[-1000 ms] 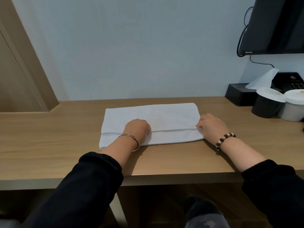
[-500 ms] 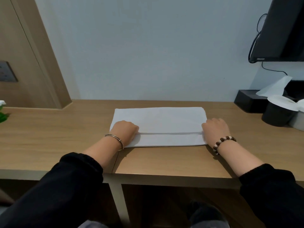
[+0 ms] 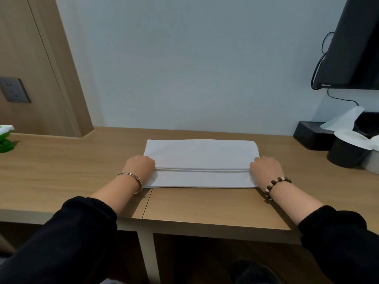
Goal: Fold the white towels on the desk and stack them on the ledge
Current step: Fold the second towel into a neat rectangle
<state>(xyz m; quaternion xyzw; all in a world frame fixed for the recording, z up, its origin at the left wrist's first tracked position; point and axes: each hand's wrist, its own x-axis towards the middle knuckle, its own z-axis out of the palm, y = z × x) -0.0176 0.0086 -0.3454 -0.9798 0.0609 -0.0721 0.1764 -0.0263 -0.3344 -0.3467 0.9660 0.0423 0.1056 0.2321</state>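
Observation:
A white towel (image 3: 202,154) lies folded flat on the wooden desk (image 3: 61,177), a long rectangle with a seam running across it. My left hand (image 3: 139,167) grips the towel's left end at the seam, fingers curled over the edge. At the right end my right hand (image 3: 266,168) grips the same seam line in the same way. The fingertips of both hands are hidden under the knuckles. A metal bangle sits on the left wrist and a bead bracelet on the right.
A black tissue box (image 3: 313,134) with a tissue sticking out, a black cup (image 3: 348,148) and a pale cup stand at the desk's right. A monitor (image 3: 356,44) hangs above them. A green and white object (image 3: 5,138) sits at the far left, below a wall socket (image 3: 14,90).
My left hand slid left along the seam from the towel's middle to its left end. The right hand stayed at the right end. The view shifted left.

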